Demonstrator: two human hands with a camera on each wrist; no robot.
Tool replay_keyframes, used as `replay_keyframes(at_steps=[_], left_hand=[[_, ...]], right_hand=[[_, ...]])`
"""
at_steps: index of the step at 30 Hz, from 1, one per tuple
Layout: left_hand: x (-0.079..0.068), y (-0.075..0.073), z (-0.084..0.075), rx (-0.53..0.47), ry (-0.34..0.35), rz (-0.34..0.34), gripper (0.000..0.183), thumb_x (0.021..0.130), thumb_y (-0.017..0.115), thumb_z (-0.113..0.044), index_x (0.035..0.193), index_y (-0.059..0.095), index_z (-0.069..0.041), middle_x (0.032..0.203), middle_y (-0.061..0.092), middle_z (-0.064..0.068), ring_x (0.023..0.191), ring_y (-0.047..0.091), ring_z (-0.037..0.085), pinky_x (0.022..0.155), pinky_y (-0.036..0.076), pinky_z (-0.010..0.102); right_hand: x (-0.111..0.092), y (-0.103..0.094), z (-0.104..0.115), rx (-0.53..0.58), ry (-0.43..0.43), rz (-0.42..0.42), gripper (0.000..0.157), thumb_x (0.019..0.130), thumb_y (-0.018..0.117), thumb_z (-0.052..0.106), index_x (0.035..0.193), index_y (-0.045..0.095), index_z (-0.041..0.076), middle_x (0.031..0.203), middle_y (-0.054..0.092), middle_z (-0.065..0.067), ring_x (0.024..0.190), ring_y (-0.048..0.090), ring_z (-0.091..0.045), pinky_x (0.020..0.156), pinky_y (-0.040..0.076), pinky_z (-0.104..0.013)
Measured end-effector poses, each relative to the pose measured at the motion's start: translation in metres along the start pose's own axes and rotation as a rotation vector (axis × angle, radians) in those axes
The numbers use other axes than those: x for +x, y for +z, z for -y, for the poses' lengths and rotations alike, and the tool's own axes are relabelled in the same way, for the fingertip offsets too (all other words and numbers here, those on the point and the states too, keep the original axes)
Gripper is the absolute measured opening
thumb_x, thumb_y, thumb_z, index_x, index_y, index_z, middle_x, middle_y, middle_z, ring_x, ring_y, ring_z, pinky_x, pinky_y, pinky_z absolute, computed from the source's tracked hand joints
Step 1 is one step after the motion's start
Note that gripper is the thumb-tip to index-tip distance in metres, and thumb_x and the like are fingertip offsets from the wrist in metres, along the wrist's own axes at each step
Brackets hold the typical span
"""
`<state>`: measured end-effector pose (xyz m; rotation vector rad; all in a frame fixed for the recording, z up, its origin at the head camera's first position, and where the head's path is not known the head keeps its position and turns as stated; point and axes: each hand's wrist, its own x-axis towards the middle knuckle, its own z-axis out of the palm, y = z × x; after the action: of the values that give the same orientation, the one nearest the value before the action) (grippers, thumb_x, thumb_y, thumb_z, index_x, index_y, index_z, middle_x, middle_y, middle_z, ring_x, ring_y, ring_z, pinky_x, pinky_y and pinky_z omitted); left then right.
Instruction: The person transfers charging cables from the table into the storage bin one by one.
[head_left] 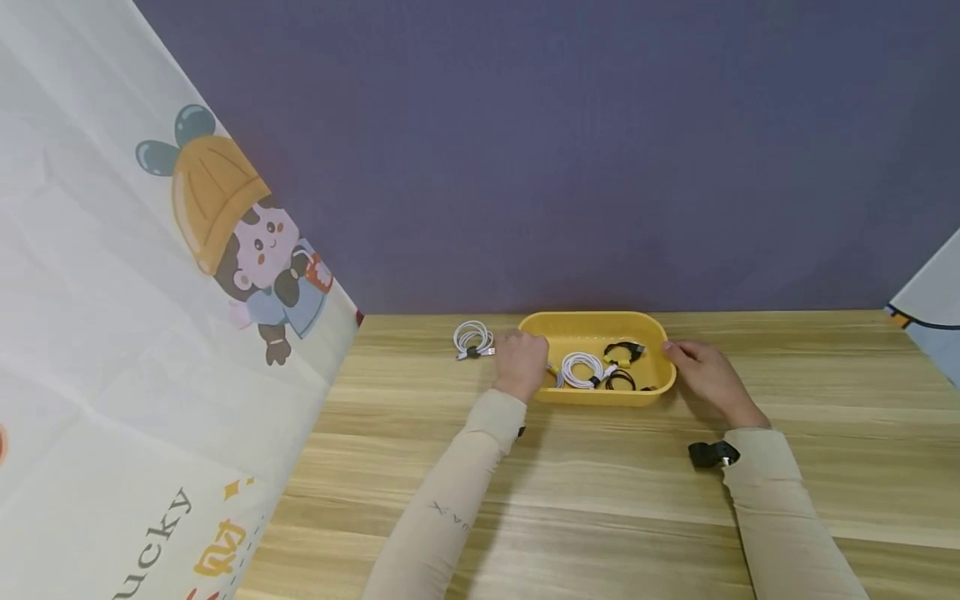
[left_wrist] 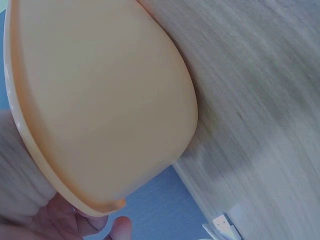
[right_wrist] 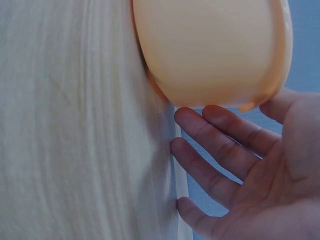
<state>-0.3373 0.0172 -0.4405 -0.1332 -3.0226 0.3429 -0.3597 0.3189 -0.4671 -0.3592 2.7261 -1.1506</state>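
A yellow plastic basket (head_left: 596,397) stands on the wooden table. Inside it lie a white coiled cable (head_left: 582,370), a black cable with a yellow tie (head_left: 626,352), a thin black cable (head_left: 619,381) and part of a grey cable (head_left: 558,377). My left hand (head_left: 521,364) grips the basket's left end; its fingers curl at the rim in the left wrist view, partly hidden behind it. My right hand (head_left: 703,372) pinches the right end rim, thumb at the rim and fingertips against the outer wall; the other fingers (right_wrist: 207,170) spread below.
Left of the basket lies another coiled white cable (head_left: 472,336) with a dark strap, its metal plug close to my left hand. A blue-grey wall (head_left: 585,167) rises behind the table (head_left: 600,500). A printed white cloth (head_left: 112,333) lines the left side.
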Motion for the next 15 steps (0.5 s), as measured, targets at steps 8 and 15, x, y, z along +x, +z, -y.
replay_keyframes(at_steps=[8, 15], left_hand=[[-0.0018, -0.0046, 0.0012, 0.008, -0.003, 0.019, 0.008, 0.089, 0.074, -0.023, 0.095, 0.079, -0.024, 0.1, 0.077, 0.0, 0.091, 0.066, 0.019, 0.082, 0.055, 0.038], [-0.0052, -0.0052, 0.0041, -0.008, -0.007, -0.009, 0.009, 0.091, 0.075, -0.028, 0.097, 0.079, -0.023, 0.1, 0.078, 0.0, 0.094, 0.068, 0.02, 0.089, 0.056, 0.04]], right_hand=[[-0.0029, -0.0015, 0.0049, -0.003, 0.0, -0.007, 0.073, 0.109, 0.032, 0.055, 0.15, 0.047, -0.004, 0.148, 0.049, -0.034, 0.136, 0.044, -0.056, 0.108, 0.038, -0.07], [-0.0058, -0.0025, 0.0087, -0.012, 0.019, 0.0, 0.074, 0.109, 0.032, 0.056, 0.151, 0.045, -0.003, 0.15, 0.047, -0.034, 0.137, 0.042, -0.057, 0.109, 0.037, -0.071]])
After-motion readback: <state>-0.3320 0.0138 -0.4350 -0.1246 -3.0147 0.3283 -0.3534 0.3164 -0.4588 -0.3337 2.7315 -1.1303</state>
